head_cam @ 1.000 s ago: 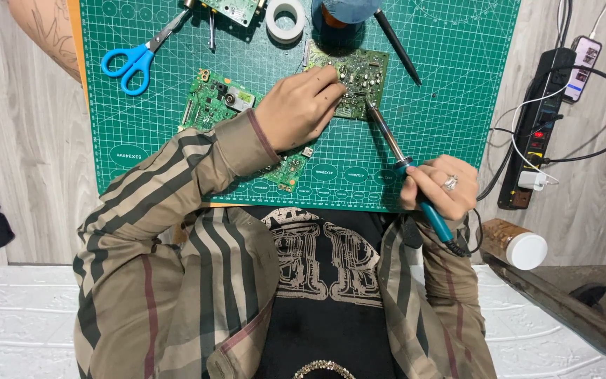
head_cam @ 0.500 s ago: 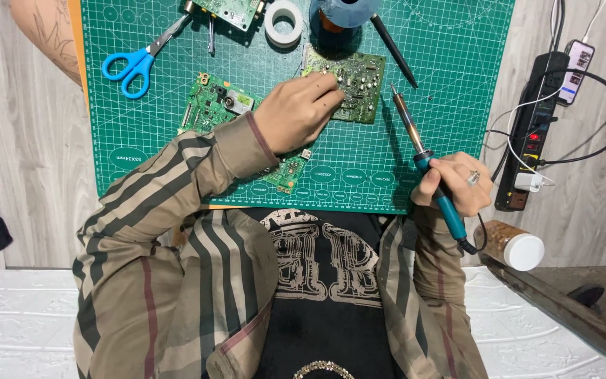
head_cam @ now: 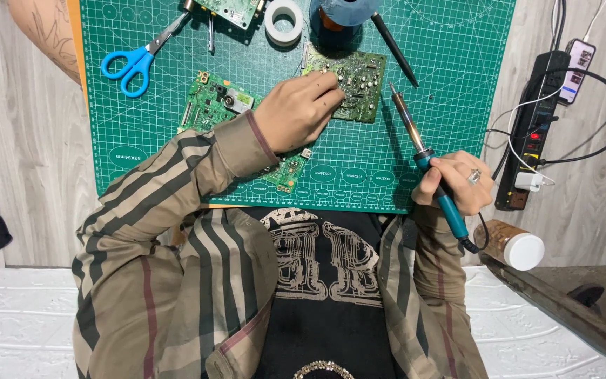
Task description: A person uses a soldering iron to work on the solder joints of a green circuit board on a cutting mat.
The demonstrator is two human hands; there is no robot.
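Since a moment ago the soldering iron [head_cam: 426,158] has lifted off the green circuit board [head_cam: 348,81] and now tilts just beside its right edge.

Left hand [head_cam: 296,112] lies on the board's left side, fingers bent down and pressing it flat on the green cutting mat [head_cam: 443,56], near the mat's far edge. Right hand [head_cam: 457,184] wraps around the iron's blue handle close to the mat's near right corner, tip pointing up at the board. A second board [head_cam: 215,105] peeks out from under the left wrist, and blue scissors [head_cam: 135,60] lie by the far left corner. To do this bit well, I think the left hand should hold the board very still, keep fingers away from the hot tip, and let the tip come down slowly on one tiny spot.
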